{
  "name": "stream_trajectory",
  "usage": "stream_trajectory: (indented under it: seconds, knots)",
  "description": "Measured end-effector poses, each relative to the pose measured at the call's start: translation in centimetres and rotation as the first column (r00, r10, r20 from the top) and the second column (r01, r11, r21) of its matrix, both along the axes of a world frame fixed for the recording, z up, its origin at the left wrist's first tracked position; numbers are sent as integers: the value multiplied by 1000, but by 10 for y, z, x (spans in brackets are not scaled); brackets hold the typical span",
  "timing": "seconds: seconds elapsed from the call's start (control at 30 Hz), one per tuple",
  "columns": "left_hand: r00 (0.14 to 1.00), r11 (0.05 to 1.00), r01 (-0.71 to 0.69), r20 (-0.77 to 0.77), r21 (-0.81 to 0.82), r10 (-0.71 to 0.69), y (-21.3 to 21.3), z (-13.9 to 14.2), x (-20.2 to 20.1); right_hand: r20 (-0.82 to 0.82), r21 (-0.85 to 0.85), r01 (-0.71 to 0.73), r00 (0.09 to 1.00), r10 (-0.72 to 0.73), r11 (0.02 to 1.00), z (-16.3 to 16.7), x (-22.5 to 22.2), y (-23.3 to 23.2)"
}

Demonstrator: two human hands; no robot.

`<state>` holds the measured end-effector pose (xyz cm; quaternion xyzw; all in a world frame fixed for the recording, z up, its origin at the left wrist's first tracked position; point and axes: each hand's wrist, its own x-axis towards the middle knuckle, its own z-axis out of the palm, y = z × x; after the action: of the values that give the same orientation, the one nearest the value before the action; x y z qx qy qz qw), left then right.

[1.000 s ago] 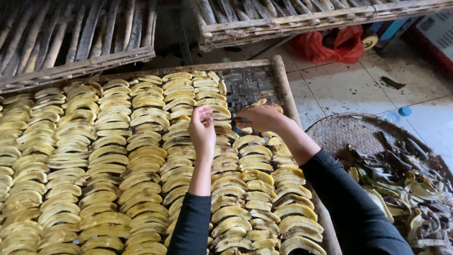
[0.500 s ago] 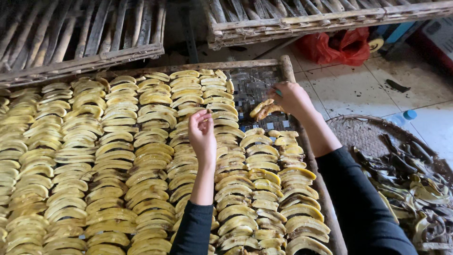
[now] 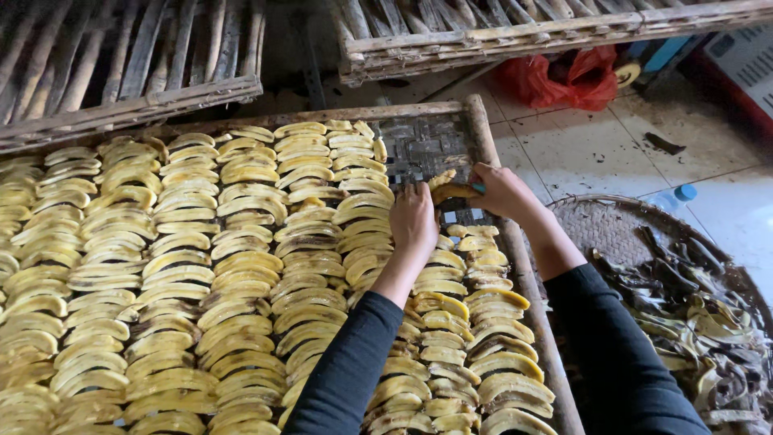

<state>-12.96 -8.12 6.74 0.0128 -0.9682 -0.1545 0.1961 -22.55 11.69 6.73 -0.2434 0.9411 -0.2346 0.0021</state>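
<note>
A woven bamboo drying tray (image 3: 483, 133) is covered with rows of yellow peeled banana slices (image 3: 241, 258). My left hand (image 3: 413, 221) rests palm down at the far end of a slice row, fingers reaching onto the bare dark mesh (image 3: 423, 149). My right hand (image 3: 501, 192) is over the tray's right edge, shut on a few banana slices (image 3: 445, 187) that stick out to the left, just beyond my left fingers. Both arms wear dark sleeves.
A round woven basket (image 3: 596, 229) of dark banana peels sits on the tiled floor to the right. Other slatted bamboo racks (image 3: 129, 97) lie beyond the tray. A red plastic bag (image 3: 564, 76) and a small bottle with a blue cap (image 3: 676, 196) are on the floor.
My right hand has moved forward and left with the slices toward the bare mesh. My left hand has slid forward to the end of the row. The camera has come closer.
</note>
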Motion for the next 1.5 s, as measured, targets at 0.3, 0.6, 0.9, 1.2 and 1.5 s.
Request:
stream_trajectory:
  seconds: [0.3,0.6,0.9,1.2,1.5]
  knots:
    - [976,-192,57,-14,980,216,23,2,39,-203,-182,-117,976,79,976,81,51,-18]
    - [934,-935,-18,-327,355,-142,26,25,97,-138,-61,-283,952,273,957,154,184,-40]
    - [824,-837,427,-529,341,204,46,25,114,285,-452,69,956,70,890,132,250,-8]
    - [896,-275,414,-336,868,289,73,78,145,-123,-431,-56,992,3,901,121,268,-12]
    - [834,-597,548,-325,585,446,55,88,143,54,-222,-100,992,114,970,148,289,-4]
